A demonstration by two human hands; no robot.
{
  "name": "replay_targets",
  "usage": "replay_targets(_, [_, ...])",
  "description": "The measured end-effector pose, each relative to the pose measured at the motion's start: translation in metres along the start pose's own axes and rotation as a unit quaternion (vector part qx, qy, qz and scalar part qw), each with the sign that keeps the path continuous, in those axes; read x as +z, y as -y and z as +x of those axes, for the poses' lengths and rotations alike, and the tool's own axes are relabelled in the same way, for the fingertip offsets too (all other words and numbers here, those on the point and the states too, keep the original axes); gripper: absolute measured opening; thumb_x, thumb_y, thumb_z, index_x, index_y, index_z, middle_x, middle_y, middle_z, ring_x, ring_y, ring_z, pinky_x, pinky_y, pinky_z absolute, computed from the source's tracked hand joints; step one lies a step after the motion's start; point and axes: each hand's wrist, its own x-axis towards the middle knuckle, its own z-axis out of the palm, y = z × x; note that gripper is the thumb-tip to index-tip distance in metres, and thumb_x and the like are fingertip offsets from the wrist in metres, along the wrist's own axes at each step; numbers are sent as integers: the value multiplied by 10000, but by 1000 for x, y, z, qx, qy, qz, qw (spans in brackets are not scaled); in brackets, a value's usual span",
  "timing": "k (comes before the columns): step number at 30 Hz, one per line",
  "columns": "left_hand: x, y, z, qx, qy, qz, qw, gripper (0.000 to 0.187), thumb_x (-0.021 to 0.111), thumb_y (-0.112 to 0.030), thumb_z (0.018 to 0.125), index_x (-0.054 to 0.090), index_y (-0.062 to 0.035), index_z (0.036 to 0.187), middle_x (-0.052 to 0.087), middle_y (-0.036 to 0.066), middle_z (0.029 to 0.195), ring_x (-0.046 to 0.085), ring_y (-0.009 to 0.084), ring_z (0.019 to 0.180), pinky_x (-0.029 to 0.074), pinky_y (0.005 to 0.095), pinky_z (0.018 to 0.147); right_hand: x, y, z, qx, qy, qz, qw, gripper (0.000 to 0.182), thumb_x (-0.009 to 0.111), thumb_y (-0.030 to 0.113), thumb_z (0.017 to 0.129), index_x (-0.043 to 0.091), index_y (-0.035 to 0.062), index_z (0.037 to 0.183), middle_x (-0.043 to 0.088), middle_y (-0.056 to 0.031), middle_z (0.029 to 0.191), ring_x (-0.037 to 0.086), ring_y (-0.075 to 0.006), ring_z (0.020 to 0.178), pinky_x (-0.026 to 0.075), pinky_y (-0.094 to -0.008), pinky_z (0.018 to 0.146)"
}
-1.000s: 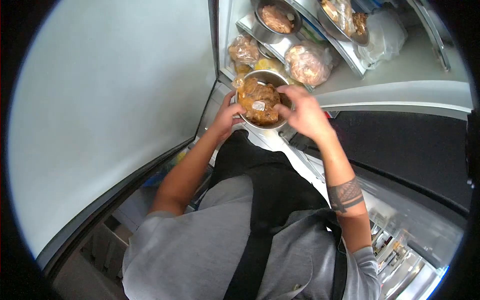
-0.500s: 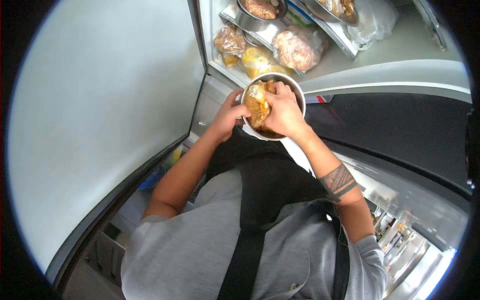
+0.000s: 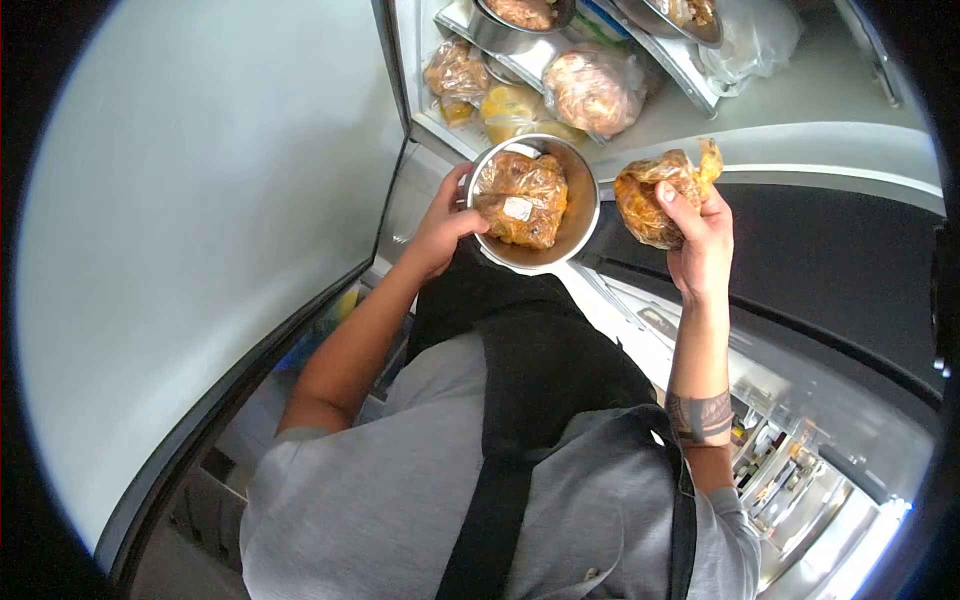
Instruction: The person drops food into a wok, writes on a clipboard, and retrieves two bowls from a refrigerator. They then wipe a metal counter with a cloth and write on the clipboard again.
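My left hand (image 3: 447, 228) grips the left rim of a round metal pot (image 3: 583, 212), thumb over the edge and the other fingers outside it. Inside the pot lies a clear plastic bag of brown, sauced food (image 3: 524, 190) with a small white label. To the right of the pot, my right hand (image 3: 705, 232) is closed around a second plastic bag of brown food (image 3: 652, 205). This bag's twisted, yellowish end sticks up above my fingers. It is held apart from the pot, in front of the dark surface.
An open fridge stands ahead, its pale door (image 3: 220, 200) on the left. On its wire shelves are a metal pot of minced food (image 3: 505, 38), a bag of pinkish meat (image 3: 595, 92), a yellow bag (image 3: 512, 110) and a white plastic bag (image 3: 750, 45). A dark panel (image 3: 830, 240) lies right.
My right hand has come out of the pot and moved right, lifting one bag of food with it. The other bag in the pot is now uncovered. My left hand stays on the rim.
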Motion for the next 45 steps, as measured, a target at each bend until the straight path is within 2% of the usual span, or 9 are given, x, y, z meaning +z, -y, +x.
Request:
replay_targets(4, [2, 5, -2, 10, 12, -30, 999, 983, 696, -72, 730, 299, -50, 1629, 530, 168, 1399, 574, 276, 1238, 472, 379, 1053, 4, 12, -10, -33, 4, 62, 997, 279, 798, 72, 921, 731, -5, 1180, 781, -88, 1071, 738, -160, 959, 580, -333, 906])
replay_targets(9, [17, 2, -4, 54, 26, -54, 997, 1003, 682, -57, 711, 284, -33, 1632, 541, 160, 1390, 567, 294, 1242, 464, 392, 1075, 26, 4, -7, 128, 204, -109, 965, 377, 892, 209, 840, 754, 9, 1129, 786, -45, 1020, 721, -137, 900, 573, -306, 869])
replay_targets(12, [27, -2, -3, 110, 39, 79, 990, 997, 684, -50, 716, 283, -24, 1629, 541, 157, 1376, 561, 292, 1237, 463, 391, 1063, 40, -32, 2, -20, 252, -454, 854, 509, 900, 266, 737, 752, 45, 1170, 609, -247, 1197, 595, -405, 1213, 495, -430, 1061])
replay_targets(18, [36, 6, -8, 38, -28, -24, 999, 886, 656, -52, 806, 327, -28, 1628, 610, 150, 1241, 616, 234, 1108, 498, 345, 970, 44, -60, -1, -18, 220, -437, 872, 556, 891, 342, 734, 740, 44, 1179, 662, -275, 1216, 643, -402, 1168, 525, -423, 1025])
replay_targets(20, [35, 14, -11, 21, -33, 8, 999, 832, 652, -73, 828, 368, -29, 1609, 617, 147, 1233, 615, 228, 1087, 501, 350, 959, 52, -64, -4, 152, 226, -430, 861, 577, 896, 387, 731, 741, 51, 1174, 734, -259, 1094, 722, -370, 1045, 567, -422, 942])
replay_targets(22, [27, 26, -10, 14, -32, 20, 999, 794, 643, -76, 841, 395, -30, 1594, 621, 147, 1221, 612, 220, 1076, 502, 348, 959, 50, -74, -13, 131, 211, -423, 872, 573, 901, 413, 727, 752, 34, 1130, 765, -225, 960, 760, -343, 939, 585, -418, 882])
replay_targets(25, [19, 46, -9, 17, -26, 41, 999, 767, 636, -76, 852, 408, -33, 1584, 620, 143, 1213, 612, 215, 1078, 503, 343, 966, 49, -87, -19, 153, 202, -375, 892, 470, 912, 314, 742, 767, -24, 1036, 776, -147, 943, 733, -222, 894, 568, -344, 855])
replay_targets(36, [10, 40, -7, -32, -11, 29, 999, 844, 700, -135, 790, 426, -88, 1587, 594, 148, 1256, 601, 230, 1115, 504, 360, 970, 20, -64, -10, 293, 251, -18, 922, 495, 877, 127, 673, 743, -36, 1121, 765, -110, 1013, 712, -187, 888, 562, -308, 825])
replay_targets(45, [-4, 26, -4, -71, -22, -24, 997, 927, 687, -166, 753, 352, -99, 1615, 571, 143, 1320, 619, 274, 1194, 566, 425, 939, -18, 89, -41, 40, 152, -78, 985, 726, 898, 305, 535, 724, -68, 1133, 734, -161, 1069, 692, -251, 938, 534, -369, 881])
